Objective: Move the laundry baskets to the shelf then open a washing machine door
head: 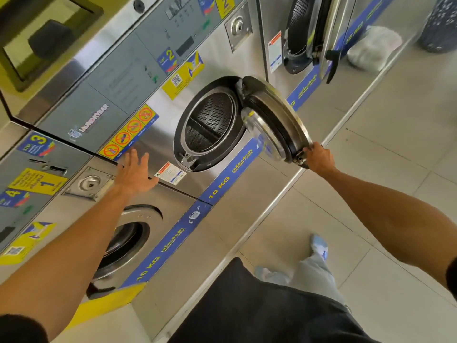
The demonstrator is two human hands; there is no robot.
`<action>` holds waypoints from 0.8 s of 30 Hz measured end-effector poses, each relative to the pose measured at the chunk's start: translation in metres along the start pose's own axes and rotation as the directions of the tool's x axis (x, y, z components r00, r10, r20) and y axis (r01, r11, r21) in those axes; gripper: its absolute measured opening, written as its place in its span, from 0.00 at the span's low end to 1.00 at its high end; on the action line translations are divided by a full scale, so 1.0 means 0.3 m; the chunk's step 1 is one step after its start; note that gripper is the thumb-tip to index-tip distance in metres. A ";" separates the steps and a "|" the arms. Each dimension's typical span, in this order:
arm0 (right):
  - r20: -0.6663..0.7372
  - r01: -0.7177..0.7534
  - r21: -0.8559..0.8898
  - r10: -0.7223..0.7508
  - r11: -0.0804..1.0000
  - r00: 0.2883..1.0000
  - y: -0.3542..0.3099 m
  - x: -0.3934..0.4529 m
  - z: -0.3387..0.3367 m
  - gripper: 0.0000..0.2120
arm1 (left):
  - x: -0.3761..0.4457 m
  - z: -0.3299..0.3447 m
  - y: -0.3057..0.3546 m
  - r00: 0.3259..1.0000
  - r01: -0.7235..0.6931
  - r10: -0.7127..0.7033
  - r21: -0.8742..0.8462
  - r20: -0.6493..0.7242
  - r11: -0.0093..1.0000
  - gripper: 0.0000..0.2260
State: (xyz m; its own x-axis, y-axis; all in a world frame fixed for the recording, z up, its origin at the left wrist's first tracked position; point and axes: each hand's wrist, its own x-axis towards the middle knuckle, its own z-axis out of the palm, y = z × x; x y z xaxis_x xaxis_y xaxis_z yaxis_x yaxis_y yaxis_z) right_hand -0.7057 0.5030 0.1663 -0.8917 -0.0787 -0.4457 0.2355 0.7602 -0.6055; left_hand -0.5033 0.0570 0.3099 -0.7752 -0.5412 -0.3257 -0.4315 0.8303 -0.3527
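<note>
A steel washing machine (217,58) fills the middle of the head view. Its round door (274,120) stands swung open to the right, showing the perforated drum (210,122). My right hand (319,158) grips the door's free edge near the latch. My left hand (134,173) is raised with fingers spread, flat against or just in front of the machine's steel front, left of the opening. No laundry baskets are in view.
A second washer (121,241) with a shut door stands at lower left. Another machine's door (319,33) hangs open at upper right, near a white bag (373,48) and a dark patterned bag (442,23). Tiled floor (358,219) stretches right.
</note>
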 end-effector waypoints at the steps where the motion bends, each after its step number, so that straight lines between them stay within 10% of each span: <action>1: 0.016 -0.028 0.013 0.027 1.000 0.999 0.003 0.017 -0.017 0.21 | -0.002 -0.014 -0.006 1.000 -0.008 0.008 0.002 0.006 1.000 0.42; 15: 0.147 -0.051 -0.012 0.053 0.999 0.988 0.006 0.076 -0.155 0.22 | -0.030 -0.079 -0.001 0.999 -0.012 0.019 -0.129 0.050 0.992 0.42; 24: 0.236 0.287 -0.204 -0.237 0.936 0.942 -0.030 0.053 -0.286 0.35 | -0.175 -0.038 0.106 0.996 0.073 -0.053 -0.342 0.069 0.937 0.39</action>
State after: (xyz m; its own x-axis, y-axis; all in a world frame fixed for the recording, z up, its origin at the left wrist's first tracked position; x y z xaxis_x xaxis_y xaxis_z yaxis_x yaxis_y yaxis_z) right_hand -0.7551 0.5502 0.2211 -0.8049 -0.4068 -0.4321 -0.1141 0.8206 -0.5600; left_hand -0.4815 0.1134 0.3258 -0.7178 -0.5922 -0.3661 -0.6188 0.7837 -0.0545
